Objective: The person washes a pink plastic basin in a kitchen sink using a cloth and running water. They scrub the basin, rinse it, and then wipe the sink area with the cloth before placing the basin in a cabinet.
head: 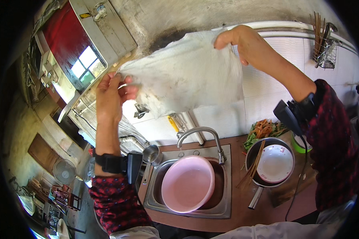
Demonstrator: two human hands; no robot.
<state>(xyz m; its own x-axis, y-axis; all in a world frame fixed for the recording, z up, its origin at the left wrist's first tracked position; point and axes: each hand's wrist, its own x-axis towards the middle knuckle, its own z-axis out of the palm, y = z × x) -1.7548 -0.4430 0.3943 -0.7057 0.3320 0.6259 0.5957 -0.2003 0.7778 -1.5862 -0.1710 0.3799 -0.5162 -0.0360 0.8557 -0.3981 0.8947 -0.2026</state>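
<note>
A stained whitish cloth [188, 71] is spread between my two raised hands, in front of the white tiled wall. Its left corner is pinched by my left hand [115, 89], with the other fingers partly spread. At the upper right, my right hand [234, 40] grips the cloth's top edge. Below the cloth, a pink plastic basin [188, 183] rests tilted in the steel sink [227, 191], beside a curved metal faucet [202, 129].
Right of the sink stands a pan [249, 158] holding a white bowl [275, 164] and chopsticks [257, 161]. Leafy vegetables [263, 130] lie behind it. A metal pot [151, 154] is left of the faucet. A wire utensil basket [327, 56] hangs at the upper right.
</note>
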